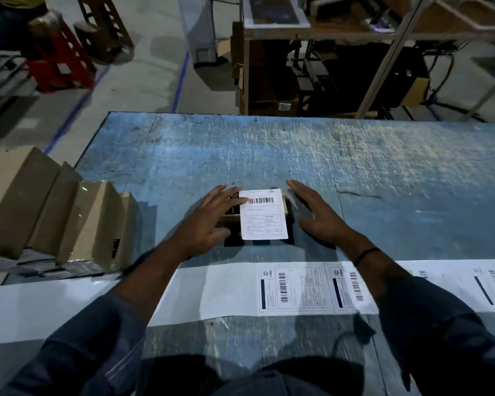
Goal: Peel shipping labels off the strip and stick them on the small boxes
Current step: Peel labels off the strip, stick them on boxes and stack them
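At the left edge of the frame, a row of plain cardboard boxes (49,207) leans at the end of the worn blue table (355,155), well apart from the work. Toward the centre, the person's left hand (212,215) lies on the small box (285,202). Its fingers are straight and a little spread, and the fingertips touch the left edge of the shipping label (263,214), near the barcode. The label is already on top of the box and covers almost all of the top. Whether its near edge is fully stuck down cannot be told. Just right of the box is the right hand (317,218), with flat, straight fingers kept close together and the thumb held out. It holds nothing, and it is not clear whether it touches the side of the box. Across the lower part of the frame runs the label strip (229,290). It is bare backing on the left, and the next label (293,287) waits at the lower centre, with more labels to the right. Both forearms cross over this strip. The step seems to be smoothing the label. The danger is probably a crease or a bubble through the barcode if only one side is pressed, or a lifted edge where the label reaches the rim of the box. A sleeve could also drag the strip when the arms pull back.
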A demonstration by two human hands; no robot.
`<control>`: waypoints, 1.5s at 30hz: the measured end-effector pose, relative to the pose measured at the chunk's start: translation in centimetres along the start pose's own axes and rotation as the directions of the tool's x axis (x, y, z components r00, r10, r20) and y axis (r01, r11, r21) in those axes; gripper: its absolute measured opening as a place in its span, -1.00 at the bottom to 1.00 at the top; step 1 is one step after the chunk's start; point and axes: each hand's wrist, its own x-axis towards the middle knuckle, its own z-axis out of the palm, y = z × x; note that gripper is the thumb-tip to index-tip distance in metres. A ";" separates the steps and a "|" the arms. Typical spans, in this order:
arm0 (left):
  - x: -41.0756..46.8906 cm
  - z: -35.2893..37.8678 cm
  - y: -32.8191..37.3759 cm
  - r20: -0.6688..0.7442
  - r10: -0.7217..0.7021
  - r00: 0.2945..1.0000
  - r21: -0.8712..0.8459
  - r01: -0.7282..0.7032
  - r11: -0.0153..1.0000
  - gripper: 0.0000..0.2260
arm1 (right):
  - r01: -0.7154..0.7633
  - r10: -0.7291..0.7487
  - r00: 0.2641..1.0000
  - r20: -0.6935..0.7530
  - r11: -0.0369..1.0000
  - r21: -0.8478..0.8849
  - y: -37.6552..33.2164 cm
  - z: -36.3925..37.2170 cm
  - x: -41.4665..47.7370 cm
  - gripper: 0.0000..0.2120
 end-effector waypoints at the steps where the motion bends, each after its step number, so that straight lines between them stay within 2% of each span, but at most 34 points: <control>1: -0.1 0.2 -0.1 0.017 -0.004 1.000 0.068 0.003 0.998 -0.32 | 0.075 -0.073 0.997 0.024 0.990 -0.120 0.2 0.2 0.0 -0.22; 3: 0.6 0.5 0.0 -0.016 0.018 1.000 0.212 -0.014 0.977 -0.27 | 0.143 -0.134 0.990 0.054 0.955 -0.260 -0.2 1.0 0.7 -0.15; 5: 1.5 0.6 -0.3 -0.056 0.007 0.998 0.245 0.007 0.970 -0.26 | 0.133 -0.133 0.991 0.019 0.943 -0.306 -0.5 1.6 1.6 -0.16; 7: 2.1 0.2 -0.5 -0.054 -0.033 0.998 0.155 0.041 0.987 -0.32 | 0.133 -0.147 0.989 -0.026 0.945 -0.299 -0.4 1.4 2.2 -0.22; 9: 2.6 -1.0 -0.5 -0.019 -0.059 0.998 -0.035 0.059 0.998 -0.43 | 0.136 -0.147 0.988 -0.036 0.967 -0.217 -0.8 1.0 2.2 -0.27; 11: 3.1 -2.8 -0.3 0.101 -0.100 0.990 -0.208 0.119 0.971 -0.53 | 0.110 -0.109 0.994 0.014 0.987 -0.120 -1.8 0.1 2.2 -0.31; 12: 3.4 -3.6 -0.2 0.179 -0.129 0.975 -0.234 0.169 0.957 -0.54 | 0.070 -0.065 0.996 0.063 0.994 -0.083 -2.4 -0.3 2.3 -0.32; 14: 4.0 -4.5 -0.2 0.272 -0.161 0.949 -0.185 0.216 0.959 -0.54 | -0.012 0.018 0.989 0.150 0.999 -0.037 -3.7 -0.9 2.5 -0.29; 15: 4.2 -4.6 -0.2 0.273 -0.153 0.950 -0.163 0.203 0.966 -0.55 | -0.034 0.039 0.984 0.174 0.999 -0.031 -4.1 -1.0 2.7 -0.26; 19: 4.6 -3.9 0.4 0.157 -0.108 0.982 -0.186 0.136 0.973 -0.51 | -0.026 0.028 0.981 0.192 1.000 -0.013 -4.9 -0.8 3.8 -0.25; 23: 4.8 -3.1 0.5 0.019 -0.003 1.000 -0.006 0.003 1.000 -0.30 | 0.009 -0.006 0.983 0.186 1.000 -0.014 -5.0 -1.0 4.4 -0.34; 27: 4.9 -2.4 0.1 -0.054 0.075 0.996 0.088 -0.071 0.994 -0.33 | 0.074 -0.066 0.983 0.174 0.997 -0.038 -5.0 -1.0 4.5 -0.36; 30: 5.2 -2.6 -0.2 -0.036 0.090 0.995 0.076 -0.087 0.993 -0.37 | 0.190 -0.169 0.973 0.155 0.973 -0.128 -4.1 -1.0 4.7 -0.38; 33: 5.8 -2.9 -0.6 0.000 0.148 0.989 0.076 -0.148 0.986 -0.41 | 0.238 -0.206 0.967 0.153 0.941 -0.238 -3.6 -1.1 5.0 -0.36; 39: 5.9 -2.4 -2.0 -0.015 0.280 0.960 0.279 -0.265 0.923 -0.56 | 0.358 -0.328 0.933 0.148 0.806 -0.472 -2.4 -1.3 5.4 -0.46; 42: 5.6 -1.8 -2.7 -0.014 0.247 0.969 0.323 -0.230 0.918 -0.59 | 0.380 -0.353 0.922 0.157 0.757 -0.532 -2.3 -1.2 5.3 -0.51; 45: 4.6 -1.1 -2.1 -0.075 0.213 0.974 0.365 -0.172 0.915 -0.59 | 0.360 -0.335 0.930 0.150 0.752 -0.552 -2.5 -0.9 4.6 -0.44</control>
